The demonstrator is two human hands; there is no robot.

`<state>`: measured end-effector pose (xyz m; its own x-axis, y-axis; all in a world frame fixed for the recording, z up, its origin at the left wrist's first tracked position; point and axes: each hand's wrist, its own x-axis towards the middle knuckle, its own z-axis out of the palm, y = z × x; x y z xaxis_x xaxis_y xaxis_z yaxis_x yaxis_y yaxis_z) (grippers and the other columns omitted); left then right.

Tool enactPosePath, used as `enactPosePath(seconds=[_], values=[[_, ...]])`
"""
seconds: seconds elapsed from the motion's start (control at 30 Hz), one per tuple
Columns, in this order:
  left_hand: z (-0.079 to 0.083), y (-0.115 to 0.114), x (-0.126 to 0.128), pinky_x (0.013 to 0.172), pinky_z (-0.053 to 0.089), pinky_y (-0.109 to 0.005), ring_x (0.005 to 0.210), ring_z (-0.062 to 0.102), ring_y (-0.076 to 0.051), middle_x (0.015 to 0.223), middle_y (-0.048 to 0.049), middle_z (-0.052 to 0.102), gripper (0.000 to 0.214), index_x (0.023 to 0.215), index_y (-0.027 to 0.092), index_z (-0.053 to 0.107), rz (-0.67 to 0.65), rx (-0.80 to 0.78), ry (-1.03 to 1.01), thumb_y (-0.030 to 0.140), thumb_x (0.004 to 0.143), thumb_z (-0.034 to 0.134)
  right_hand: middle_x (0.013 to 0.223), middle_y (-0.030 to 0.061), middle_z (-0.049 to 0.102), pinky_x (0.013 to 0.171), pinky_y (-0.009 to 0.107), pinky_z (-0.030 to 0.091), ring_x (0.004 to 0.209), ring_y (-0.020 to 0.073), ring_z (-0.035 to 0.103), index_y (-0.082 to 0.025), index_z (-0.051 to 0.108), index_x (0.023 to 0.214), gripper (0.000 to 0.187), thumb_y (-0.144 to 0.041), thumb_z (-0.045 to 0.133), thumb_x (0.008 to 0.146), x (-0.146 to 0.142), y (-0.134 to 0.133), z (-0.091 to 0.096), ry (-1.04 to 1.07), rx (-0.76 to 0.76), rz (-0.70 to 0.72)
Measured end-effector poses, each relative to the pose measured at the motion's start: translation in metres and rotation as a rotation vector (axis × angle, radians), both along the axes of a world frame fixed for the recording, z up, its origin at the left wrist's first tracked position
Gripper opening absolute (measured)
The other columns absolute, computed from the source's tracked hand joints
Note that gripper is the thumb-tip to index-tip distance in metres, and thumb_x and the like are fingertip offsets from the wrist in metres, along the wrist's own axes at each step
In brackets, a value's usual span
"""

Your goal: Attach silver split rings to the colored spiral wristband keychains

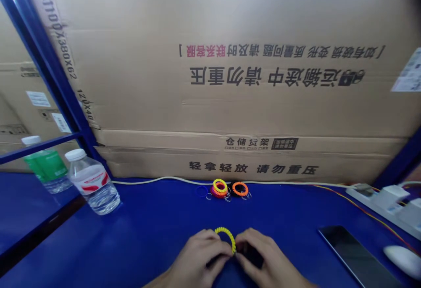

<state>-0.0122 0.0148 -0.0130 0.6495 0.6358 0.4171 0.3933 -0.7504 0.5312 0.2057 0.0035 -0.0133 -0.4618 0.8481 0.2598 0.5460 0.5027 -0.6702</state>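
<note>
A yellow spiral wrist-coil keychain (226,234) stands up between my hands near the front of the blue table. My left hand (204,257) has its thumb and fingers pinched on the coil's lower side. The fingertips of my right hand (265,257) are pressed together at the coil's right end, where a small bit of metal ring shows; most of that ring is hidden. Further back lie more coil keychains: a yellow coil (220,186) on top of a red coil (217,193), an orange coil (240,188) over a black one, and a blue coil (201,190).
A large cardboard box (230,112) walls off the back. Two water bottles, one with a red label (94,183) and one with a green label (48,165), stand left. On the right are a phone (357,255), a white mouse (403,259) and a power strip (378,200) with cables.
</note>
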Motion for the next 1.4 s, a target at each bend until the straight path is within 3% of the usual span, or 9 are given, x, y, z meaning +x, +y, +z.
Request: enactPosePath(seconds=[0.1,0.3,0.6,0.73,0.9,1.07,1.17,1.3,1.4], values=[[-0.001,-0.001,-0.001,0.082,0.047,-0.024,0.085,0.062,-0.016,0.09,-0.0008,0.071,0.019,0.099,0.024,0.063,-0.007,0.044,0.058,0.012,0.089,0.052,0.088,0.0028,0.066,0.075,0.028,0.045,0.081,0.0175,0.059,-0.022,0.059,0.092,0.012,-0.015,0.051,0.085,-0.001,0.001,-0.007,-0.127,0.121,0.025],[0.003,-0.002,0.0,0.079,0.046,-0.024,0.083,0.063,-0.015,0.09,-0.0019,0.07,0.018,0.099,0.024,0.063,0.0,0.104,0.113,0.014,0.091,0.051,0.083,0.0029,0.065,0.073,0.027,0.043,0.077,0.0171,0.059,-0.022,0.058,0.084,0.013,-0.014,0.047,0.085,-0.001,0.001,-0.007,-0.212,0.174,0.012],[0.008,-0.001,0.001,0.072,0.041,-0.027,0.084,0.064,-0.015,0.099,0.0003,0.073,0.018,0.102,0.022,0.057,-0.106,0.358,0.181,0.01,0.092,0.05,0.069,-0.0033,0.063,0.065,0.026,0.039,0.064,0.0146,0.057,-0.022,0.052,0.07,0.013,-0.012,0.049,0.079,-0.003,-0.002,0.001,-0.269,0.005,-0.2],[0.007,-0.003,0.001,0.071,0.041,-0.025,0.081,0.063,-0.015,0.084,-0.0007,0.072,0.018,0.102,0.022,0.059,-0.022,0.316,0.197,0.012,0.092,0.049,0.086,0.0017,0.065,0.066,0.027,0.04,0.075,0.0188,0.061,-0.023,0.058,0.088,0.013,-0.014,0.052,0.081,-0.005,-0.004,-0.002,-0.403,0.173,-0.118],[0.009,-0.004,0.003,0.069,0.041,-0.025,0.079,0.063,-0.015,0.078,-0.0009,0.069,0.017,0.101,0.022,0.06,0.008,0.322,0.189,0.014,0.094,0.046,0.079,0.002,0.065,0.064,0.029,0.038,0.071,0.0197,0.061,-0.022,0.058,0.078,0.012,-0.013,0.052,0.08,-0.004,-0.002,-0.006,-0.491,0.355,-0.075],[0.008,-0.003,0.0,0.07,0.04,-0.028,0.083,0.063,-0.016,0.099,-0.0028,0.073,0.018,0.105,0.02,0.058,-0.133,0.433,0.219,0.014,0.097,0.043,0.067,-0.0019,0.064,0.055,0.025,0.033,0.061,0.0147,0.059,-0.022,0.053,0.066,0.019,-0.015,0.048,0.083,-0.002,-0.003,0.0,-0.385,0.097,-0.204],[0.008,-0.003,-0.001,0.072,0.04,-0.029,0.085,0.062,-0.017,0.103,-0.0033,0.072,0.017,0.106,0.019,0.057,-0.129,0.442,0.243,0.013,0.097,0.043,0.064,-0.0042,0.065,0.051,0.024,0.028,0.056,0.0138,0.059,-0.023,0.052,0.067,0.019,-0.019,0.048,0.085,-0.003,-0.005,0.002,-0.395,0.017,-0.236],[0.008,-0.003,0.001,0.07,0.039,-0.028,0.083,0.062,-0.016,0.095,-0.0012,0.073,0.015,0.105,0.02,0.056,-0.089,0.389,0.244,0.013,0.095,0.048,0.081,0.0001,0.068,0.052,0.026,0.028,0.067,0.017,0.065,-0.024,0.057,0.082,0.008,-0.019,0.05,0.084,-0.005,-0.007,-0.001,-0.516,0.173,-0.104],[0.011,-0.003,0.002,0.071,0.039,-0.028,0.082,0.064,-0.016,0.091,-0.0005,0.073,0.015,0.103,0.021,0.055,-0.064,0.38,0.215,0.011,0.094,0.049,0.078,0.0014,0.068,0.051,0.028,0.026,0.067,0.0185,0.067,-0.022,0.056,0.078,0.013,-0.016,0.047,0.085,-0.005,-0.006,-0.003,-0.606,0.277,-0.06]])
